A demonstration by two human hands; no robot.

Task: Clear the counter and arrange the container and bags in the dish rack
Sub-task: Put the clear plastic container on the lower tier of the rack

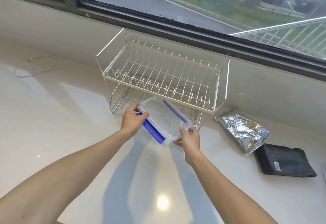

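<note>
From the head view: one clear container [165, 120] with blue clips, one two-tier wire dish rack [161, 75], two bags, one white cable [38, 65]. The left hand [132, 118] grips the container's far-left corner, fingers curled over the rim by a blue clip. The right hand [189, 138] clasps the near-right corner. The container is tilted, held at the front of the rack's lower tier. To the right of the right hand, the silver foil bag [242, 131] and the black bag [284, 163] lie on the white worktop [70, 118], touching each other.
</note>
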